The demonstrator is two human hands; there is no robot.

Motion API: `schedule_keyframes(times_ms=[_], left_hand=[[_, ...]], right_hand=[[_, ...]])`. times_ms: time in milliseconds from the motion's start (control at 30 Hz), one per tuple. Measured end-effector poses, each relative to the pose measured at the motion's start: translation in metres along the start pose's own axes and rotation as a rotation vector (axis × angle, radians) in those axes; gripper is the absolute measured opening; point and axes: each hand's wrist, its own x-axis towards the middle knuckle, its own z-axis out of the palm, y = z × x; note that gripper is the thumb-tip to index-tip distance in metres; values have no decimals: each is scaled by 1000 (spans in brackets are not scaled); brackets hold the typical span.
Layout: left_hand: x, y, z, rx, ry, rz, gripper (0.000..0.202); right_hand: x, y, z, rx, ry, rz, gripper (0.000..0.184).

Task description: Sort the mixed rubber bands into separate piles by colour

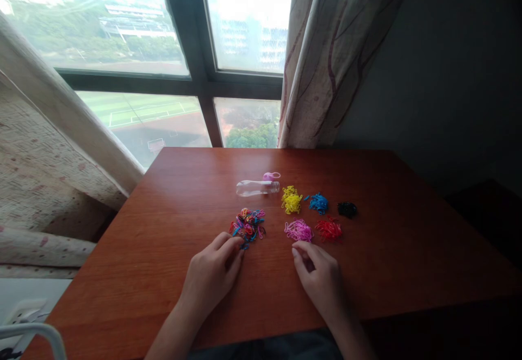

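Observation:
My left hand (214,270) is at the near edge of a mixed-colour pile of small looped plastic pins (248,225), its thumb and forefinger pinched together. Whether a pin is between them is hidden. A few dark blue pins lie right by its fingertips. My right hand (320,275) rests just below a pile of pink pins (299,230), also with finger and thumb closed; its fingertips show nothing I can make out. Red pins (329,229) lie right of the pink ones. Behind them are yellow pins (291,200), blue pins (318,203) and black pins (347,209).
A clear bottle (256,188) lies on its side toward the back of the brown wooden table (171,213). Behind its neck is a pink looped cap (271,176). Curtains (326,61) hang beside the window at the far edge. A white curved bar (36,330) stands at lower left.

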Motion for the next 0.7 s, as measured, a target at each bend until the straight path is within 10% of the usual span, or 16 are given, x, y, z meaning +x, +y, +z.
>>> schedule_keyframes(times_ms=[700], left_hand=[[24, 23, 3, 28, 80, -70, 14]], right_hand=[[-1, -1, 2, 14, -52, -48, 13]])
